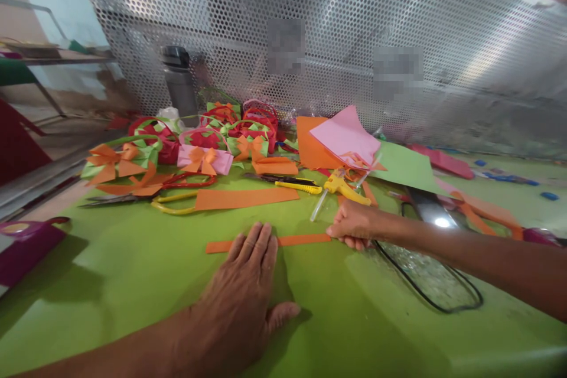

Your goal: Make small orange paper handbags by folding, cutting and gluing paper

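Note:
A narrow orange paper strip (303, 240) lies lengthwise on the green tabletop (155, 307). My left hand (245, 289) rests flat across it, fingers stretched out and thumb spread to the side. At the strip's right end, my right hand (352, 225) is closed, with thumb and fingers pinching the tip. Just behind that hand lies a yellow glue gun (339, 186) with a clear glue stick. A wider orange paper piece (248, 198) lies behind the strip, beside a yellow cutter knife (298, 187).
Several small paper baskets with bows (204, 156) stand at the back left, near scissors (117, 199) and a grey bottle (179, 80). Coloured sheets (405, 164) lie at the back right, a phone (429, 209) and black cable (443, 309) at right. A perforated metal panel (243, 0) rises behind.

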`<state>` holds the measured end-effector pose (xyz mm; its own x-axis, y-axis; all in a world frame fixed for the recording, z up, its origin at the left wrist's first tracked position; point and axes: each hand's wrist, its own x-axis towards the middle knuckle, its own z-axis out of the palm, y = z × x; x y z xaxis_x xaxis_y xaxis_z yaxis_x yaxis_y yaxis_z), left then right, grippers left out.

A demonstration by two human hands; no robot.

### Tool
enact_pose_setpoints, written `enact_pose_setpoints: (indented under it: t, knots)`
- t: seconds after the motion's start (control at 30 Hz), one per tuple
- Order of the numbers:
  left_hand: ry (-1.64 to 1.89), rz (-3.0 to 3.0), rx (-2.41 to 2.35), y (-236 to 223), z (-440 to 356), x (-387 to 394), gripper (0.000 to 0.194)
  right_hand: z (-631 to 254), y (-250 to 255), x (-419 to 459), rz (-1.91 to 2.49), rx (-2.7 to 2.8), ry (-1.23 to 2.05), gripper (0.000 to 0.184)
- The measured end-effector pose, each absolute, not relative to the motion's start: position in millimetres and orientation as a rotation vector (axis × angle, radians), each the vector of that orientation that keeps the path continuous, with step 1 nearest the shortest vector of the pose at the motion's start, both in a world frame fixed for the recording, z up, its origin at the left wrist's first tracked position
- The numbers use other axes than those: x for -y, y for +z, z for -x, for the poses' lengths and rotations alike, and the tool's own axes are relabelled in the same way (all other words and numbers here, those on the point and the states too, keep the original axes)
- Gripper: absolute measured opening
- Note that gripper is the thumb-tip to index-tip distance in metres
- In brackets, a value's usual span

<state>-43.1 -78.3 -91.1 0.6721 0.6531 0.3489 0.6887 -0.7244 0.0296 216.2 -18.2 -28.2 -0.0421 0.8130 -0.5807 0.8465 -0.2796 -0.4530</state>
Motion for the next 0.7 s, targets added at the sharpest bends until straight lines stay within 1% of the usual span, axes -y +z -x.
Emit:
enact_pose_setpoints:
  t: [0.23,0.4,0.5,0.57,0.7]
  knots:
    - [-0.480,2.818,1.151,-85,40,78,0.087,-220,-21,17,-2.119,-1.869,-1.172,0.025]
    - [-0.466,2.852,1.185,-80,38,79,0.089,-196,-2,19,-2.086,-2.101,-1.018,0.026]
    - [-0.462,2.886,1.197,-78,38,80,0.090,-165,-1,22,-1.938,-2.203,-1.128,0.025]
    - [-0.459,2.895,1.195,-76,38,81,0.090,-145,-7,21,-1.836,-2.168,-1.222,0.027]
    - [-0.514,2.886,1.192,-75,38,81,0.090,-123,-19,13,-1.811,-2.073,-1.240,0.031]
